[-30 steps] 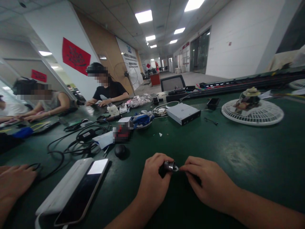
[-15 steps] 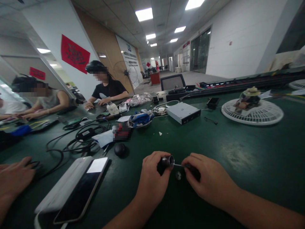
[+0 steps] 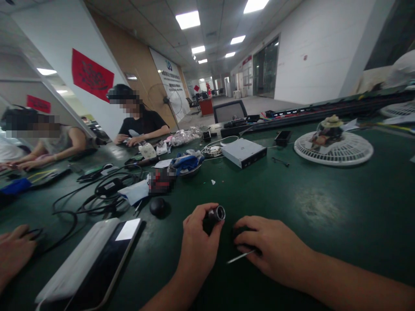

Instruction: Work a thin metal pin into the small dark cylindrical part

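Observation:
Between the thumb and fingers of my left hand is a short dark cylinder, its hollow, metal-rimmed end turned to the right and toward me. My right hand lies low over the table just to the right, its fingers curled around a screwdriver. The thin metal shaft sticks out below the fingers and points left. Most of the screwdriver's handle is hidden in the hand. Shadow under the fingertips hides whether they touch anything else. A gap of table separates my two hands.
A phone lies at left, near another person's hand. Behind are a black ball-like object, tangled cables, a disc drive and a white fan grille. Two people sit across the green table.
The screwdriver's tip has left the cylinder's opening and swung down and left. My right hand has lowered toward the table, and the small round piece there is now out of sight.

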A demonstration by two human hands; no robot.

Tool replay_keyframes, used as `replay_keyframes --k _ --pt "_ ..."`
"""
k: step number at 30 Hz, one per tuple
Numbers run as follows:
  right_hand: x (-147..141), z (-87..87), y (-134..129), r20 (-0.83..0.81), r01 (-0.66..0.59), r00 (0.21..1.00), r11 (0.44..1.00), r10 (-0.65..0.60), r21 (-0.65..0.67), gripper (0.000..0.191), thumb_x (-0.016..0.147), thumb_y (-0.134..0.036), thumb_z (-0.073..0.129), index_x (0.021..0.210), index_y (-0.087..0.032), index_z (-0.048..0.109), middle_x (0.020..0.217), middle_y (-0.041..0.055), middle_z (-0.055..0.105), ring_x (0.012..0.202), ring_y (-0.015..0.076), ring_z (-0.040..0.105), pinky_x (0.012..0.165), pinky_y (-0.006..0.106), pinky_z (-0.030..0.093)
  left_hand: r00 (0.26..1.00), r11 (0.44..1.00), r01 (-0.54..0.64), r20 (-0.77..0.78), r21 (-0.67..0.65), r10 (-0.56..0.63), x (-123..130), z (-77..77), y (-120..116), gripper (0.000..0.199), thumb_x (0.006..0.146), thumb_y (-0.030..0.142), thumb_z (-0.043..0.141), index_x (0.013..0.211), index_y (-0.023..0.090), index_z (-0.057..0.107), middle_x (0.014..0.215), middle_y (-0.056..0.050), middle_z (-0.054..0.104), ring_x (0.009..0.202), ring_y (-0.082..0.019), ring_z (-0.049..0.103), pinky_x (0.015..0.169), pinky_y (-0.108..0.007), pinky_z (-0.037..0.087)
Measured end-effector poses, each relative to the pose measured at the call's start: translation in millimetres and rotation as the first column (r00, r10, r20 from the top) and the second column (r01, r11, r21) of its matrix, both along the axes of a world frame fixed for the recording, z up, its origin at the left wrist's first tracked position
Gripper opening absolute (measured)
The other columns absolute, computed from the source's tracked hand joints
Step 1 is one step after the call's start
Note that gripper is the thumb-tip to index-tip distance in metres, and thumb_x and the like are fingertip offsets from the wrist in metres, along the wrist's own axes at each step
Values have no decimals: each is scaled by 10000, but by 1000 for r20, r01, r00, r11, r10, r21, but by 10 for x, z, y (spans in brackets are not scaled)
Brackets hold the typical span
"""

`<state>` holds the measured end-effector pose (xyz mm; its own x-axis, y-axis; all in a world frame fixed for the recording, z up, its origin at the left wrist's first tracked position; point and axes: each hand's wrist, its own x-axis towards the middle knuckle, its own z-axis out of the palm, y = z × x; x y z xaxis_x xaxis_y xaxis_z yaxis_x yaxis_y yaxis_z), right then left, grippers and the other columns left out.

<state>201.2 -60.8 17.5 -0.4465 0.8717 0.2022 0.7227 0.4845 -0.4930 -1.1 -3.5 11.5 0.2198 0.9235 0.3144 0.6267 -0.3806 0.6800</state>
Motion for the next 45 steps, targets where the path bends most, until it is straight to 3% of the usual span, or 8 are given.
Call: replay_keyframes --k 6,11,17,22,29,33,41,45 --pt "37 -70 55 -198 92 976 995 -84 29 353 839 -41 618 1077 -276 732 1090 -12 702 998 169 653 868 324 528 998 999 35 -46 -11 -35 0 39 -12 237 834 181 677 1060 250 657 1031 -26 712 988 -255 660 932 -499 494" --pt "72 -16 99 -433 168 890 986 -146 13 238 922 -99 609 1025 -258 754 1053 1 721 942 137 669 842 279 531 986 990 144 -83 7 -143 38 87 -40 251 800 143 714 1017 261 673 1005 -10 715 958 -242 651 927 -488 473" --pt "63 -49 102 -415 115 905 993 -90 34 189 940 -151 610 946 -258 765 962 9 668 864 135 644 749 266 515 955 957 282 -112 68 -274 79 119 -99 287 773 105 748 999 266 673 1003 -4 726 969 -233 649 901 -440 469" --pt "66 -36 92 -412 195 889 979 -201 -58 113 871 -146 671 903 -244 717 882 -15 680 800 140 637 698 267 491 925 927 365 -148 86 -350 75 133 -119 307 769 80 760 995 269 674 1006 14 738 960 -216 662 914 -429 444" --pt "54 -18 93 -468 180 861 980 -198 -85 113 792 -111 676 817 -219 650 843 -20 627 739 127 601 634 254 456 893 892 441 -151 99 -425 59 129 -137 353 774 66 769 1033 283 666 1034 37 739 987 -194 658 945 -411 427" --pt "32 16 64 -441 183 876 980 -198 -75 154 802 -137 661 927 -223 637 872 -16 622 718 124 584 615 259 446 912 910 401 -145 106 -384 66 121 -147 322 789 73 750 1018 282 662 1053 34 734 1009 -206 654 934 -417 444" --pt "53 18 72 -418 222 880 973 -225 -57 232 865 -87 553 978 -232 693 946 6 669 786 135 626 660 269 483 999 997 24 -31 68 -22 2 34 -32 244 822 177 704 1043 265 649 999 -7 718 958 -252 666 893 -471 499" --pt "44 -12 89 -365 217 903 974 -227 -71 263 895 -113 558 1029 -253 735 1002 1 699 827 135 656 714 282 513 998 997 55 -33 49 -53 -14 25 -11 233 816 175 702 1025 264 653 995 -7 708 941 -243 662 884 -465 506"
